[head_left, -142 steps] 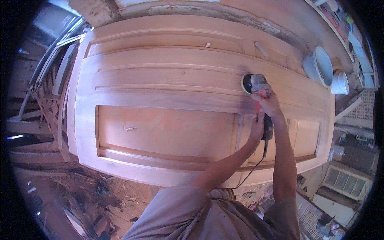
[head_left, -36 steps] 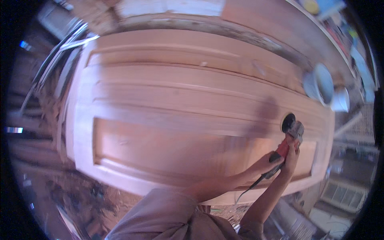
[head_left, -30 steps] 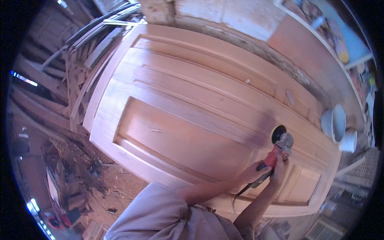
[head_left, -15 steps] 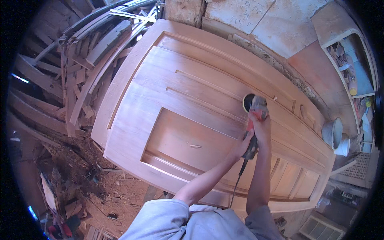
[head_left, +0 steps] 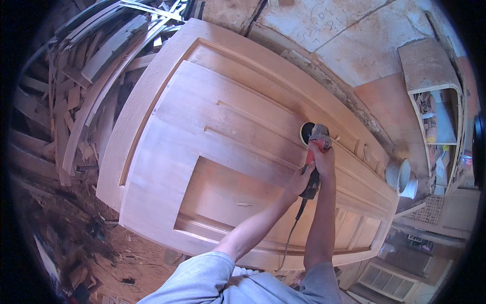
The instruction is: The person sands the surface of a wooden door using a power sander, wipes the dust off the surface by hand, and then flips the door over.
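My right hand [head_left: 325, 158] is closed round the front of a red and black angle grinder [head_left: 320, 133] with a round sanding disc [head_left: 306, 133]. My left hand [head_left: 298, 184] is wrapped round the rear of its body, closer to me. The disc is tilted against the long raised strips of a wooden door [head_left: 177, 109] that lies flat in front of me. Whether the whole disc touches the wood is hard to see. A dark power cord [head_left: 289, 233] hangs from the tool's rear end toward my body. Beneath the door lies a larger panelled wooden door [head_left: 223, 35].
Scrap wood [head_left: 109, 55] is heaped at the left. Sawdust covers the floor [head_left: 142, 258] at lower left. A small wood chip [head_left: 245, 204] lies in the door's rectangular recess. At the right stand a metal bucket [head_left: 398, 175], a white container [head_left: 410, 189] and an open shelf unit [head_left: 430, 61].
The view has shifted, so the doors and surroundings appear displaced to the left. Both hands keep hold of the grinder, and its disc stays at the raised strips.
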### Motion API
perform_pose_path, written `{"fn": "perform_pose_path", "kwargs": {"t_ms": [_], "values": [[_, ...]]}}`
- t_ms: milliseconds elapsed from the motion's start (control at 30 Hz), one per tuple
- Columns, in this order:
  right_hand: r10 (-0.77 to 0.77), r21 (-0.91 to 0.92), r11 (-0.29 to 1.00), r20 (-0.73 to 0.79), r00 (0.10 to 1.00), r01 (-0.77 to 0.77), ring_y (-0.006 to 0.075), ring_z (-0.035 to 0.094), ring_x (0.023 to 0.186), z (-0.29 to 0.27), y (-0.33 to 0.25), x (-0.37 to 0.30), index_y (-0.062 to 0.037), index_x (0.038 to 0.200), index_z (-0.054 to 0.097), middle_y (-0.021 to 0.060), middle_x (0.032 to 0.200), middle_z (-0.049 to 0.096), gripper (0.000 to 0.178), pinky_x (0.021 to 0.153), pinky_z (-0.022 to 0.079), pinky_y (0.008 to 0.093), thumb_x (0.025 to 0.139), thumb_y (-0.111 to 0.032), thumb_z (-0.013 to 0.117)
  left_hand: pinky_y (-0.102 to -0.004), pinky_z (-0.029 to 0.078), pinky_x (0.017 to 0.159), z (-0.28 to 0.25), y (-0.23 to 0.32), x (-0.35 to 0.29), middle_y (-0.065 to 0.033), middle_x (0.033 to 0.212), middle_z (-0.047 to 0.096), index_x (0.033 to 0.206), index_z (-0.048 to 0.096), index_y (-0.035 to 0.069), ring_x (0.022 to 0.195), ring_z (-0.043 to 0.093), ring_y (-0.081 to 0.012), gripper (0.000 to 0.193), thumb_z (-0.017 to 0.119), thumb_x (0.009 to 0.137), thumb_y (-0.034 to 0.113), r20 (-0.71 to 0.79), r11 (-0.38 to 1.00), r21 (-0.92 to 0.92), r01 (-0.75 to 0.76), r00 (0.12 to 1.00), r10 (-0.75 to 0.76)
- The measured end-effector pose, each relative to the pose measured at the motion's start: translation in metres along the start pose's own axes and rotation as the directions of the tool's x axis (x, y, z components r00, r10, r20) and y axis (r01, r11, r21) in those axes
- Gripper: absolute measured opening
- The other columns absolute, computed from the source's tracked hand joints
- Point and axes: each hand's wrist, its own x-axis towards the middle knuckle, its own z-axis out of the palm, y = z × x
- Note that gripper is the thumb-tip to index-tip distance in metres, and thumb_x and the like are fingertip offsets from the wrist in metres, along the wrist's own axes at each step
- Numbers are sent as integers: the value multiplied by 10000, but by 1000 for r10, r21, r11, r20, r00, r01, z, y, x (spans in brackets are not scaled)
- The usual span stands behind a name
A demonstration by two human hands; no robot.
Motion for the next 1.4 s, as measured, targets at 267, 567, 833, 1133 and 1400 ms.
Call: {"fn": "perform_pose_path", "kwargs": {"t_ms": [267,567,833,1133,1400], "values": [[37,-167,985,-51,998,-45,142,633,754,12,-2,0,1,978,668,66,850,671,375,662,501,292,763,-281,791,-275,488,519,-18,-9,8,-60,707,627,916,625,19,556,614,-139,559,518,954,566,58,999,-6,-41,997,41],[-46,-136,989,93,995,58,113,627,730,58,-35,-14,-11,952,685,42,832,672,344,637,495,286,772,-290,779,-276,488,670,-54,12,1,-66,815,646,998,651,-13,720,618,-147,617,482,961,579,-19,997,78,0,1000,2],[-67,-98,992,131,989,80,162,662,700,116,-77,-30,-11,868,709,64,770,694,267,625,512,326,743,-240,768,-271,464,674,-88,56,-12,-52,788,642,934,659,4,716,595,-126,587,492,968,565,-78,1000,2,-31,997,31],[-73,-163,980,250,965,116,167,654,789,168,-117,-36,-8,961,691,76,866,690,372,712,513,326,731,-287,779,-257,470,721,-126,95,-11,-7,897,640,1117,640,25,787,595,-107,609,444,980,585,-85,995,-81,-56,995,49],[-96,-64,990,342,935,125,187,663,780,220,-137,-24,-38,889,697,82,848,691,314,713,518,336,718,-288,779,-270,488,745,-157,135,-10,-2,960,644,1182,617,71,834,606,-104,619,447,962,624,-115,986,-135,-100,990,85]]}}
